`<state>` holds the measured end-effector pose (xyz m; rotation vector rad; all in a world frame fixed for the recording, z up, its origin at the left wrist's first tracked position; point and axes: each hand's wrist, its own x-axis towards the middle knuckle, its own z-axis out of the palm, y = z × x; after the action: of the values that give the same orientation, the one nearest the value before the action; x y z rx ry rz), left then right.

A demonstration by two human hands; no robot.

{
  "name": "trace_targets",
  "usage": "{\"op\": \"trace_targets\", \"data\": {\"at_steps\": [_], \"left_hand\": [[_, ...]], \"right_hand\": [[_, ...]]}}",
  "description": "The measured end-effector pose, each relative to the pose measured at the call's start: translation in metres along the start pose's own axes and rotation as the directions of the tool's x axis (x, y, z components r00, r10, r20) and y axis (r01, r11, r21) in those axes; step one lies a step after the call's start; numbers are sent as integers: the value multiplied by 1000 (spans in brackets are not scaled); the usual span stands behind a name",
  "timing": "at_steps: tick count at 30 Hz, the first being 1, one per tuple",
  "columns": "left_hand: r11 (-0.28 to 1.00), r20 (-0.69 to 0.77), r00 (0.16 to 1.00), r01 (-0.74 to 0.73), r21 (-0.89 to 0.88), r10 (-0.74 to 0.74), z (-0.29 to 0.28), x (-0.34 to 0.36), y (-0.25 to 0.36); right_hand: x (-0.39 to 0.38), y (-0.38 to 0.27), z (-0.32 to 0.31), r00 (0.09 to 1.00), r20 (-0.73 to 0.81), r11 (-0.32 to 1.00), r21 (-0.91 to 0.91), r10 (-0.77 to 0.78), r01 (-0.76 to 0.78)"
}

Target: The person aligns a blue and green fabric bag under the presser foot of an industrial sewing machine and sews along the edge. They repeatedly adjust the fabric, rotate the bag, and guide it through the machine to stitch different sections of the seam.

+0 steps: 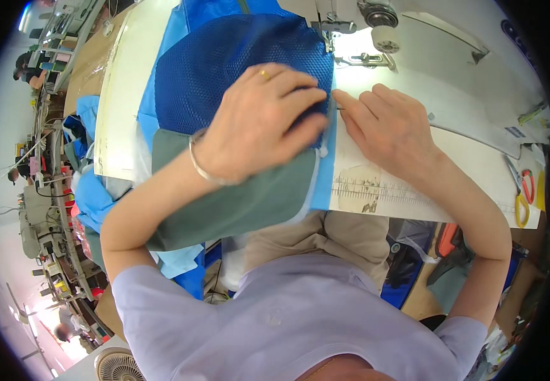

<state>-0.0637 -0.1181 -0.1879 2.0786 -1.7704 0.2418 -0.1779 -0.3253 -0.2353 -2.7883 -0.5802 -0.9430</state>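
Under the needle area of a white sewing machine (359, 60) lies a piece with blue mesh fabric (192, 73), a grey-green panel (237, 203) and a light blue edge strip (323, 184). My left hand (265, 117), slightly blurred, rests over the mesh, its thumb apart from the bent fingers. At the strip's right edge, just before the presser foot (329, 46), is my right hand (389, 124). Its fingers are curled, with the index fingertip touching the edge. Something thin and dark shows by that fingertip, too small to name.
Scissors (521, 193) with red and yellow handles lie at the table's right end. A ruler scale (376, 189) marks the near table edge. Blue fabric pieces (94, 190) heap at the left. Shelving and other people stand farther left. A fan (121, 367) is at the lower left.
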Motion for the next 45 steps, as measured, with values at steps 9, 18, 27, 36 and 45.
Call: {"op": "trace_targets", "data": {"at_steps": [9, 18, 27, 36, 45], "left_hand": [[959, 122, 951, 279, 45, -283, -17, -29, 45], [938, -98, 936, 344, 52, -338, -1, -27, 31], [944, -95, 959, 280, 172, -267, -43, -1, 47], [965, 12, 985, 166, 205, -172, 1, -24, 57], [957, -33, 960, 281, 69, -279, -10, -27, 49]], "right_hand": [[-31, -50, -42, 1000, 23, 969, 245, -1, -4], [-30, -106, -17, 995, -44, 974, 209, 95, -84], [-39, -127, -8, 1000, -8, 985, 172, 11, -9], [-43, -122, -13, 1000, -4, 970, 241, 14, -13], [-15, -38, -15, 992, -89, 958, 280, 95, -66]]}}
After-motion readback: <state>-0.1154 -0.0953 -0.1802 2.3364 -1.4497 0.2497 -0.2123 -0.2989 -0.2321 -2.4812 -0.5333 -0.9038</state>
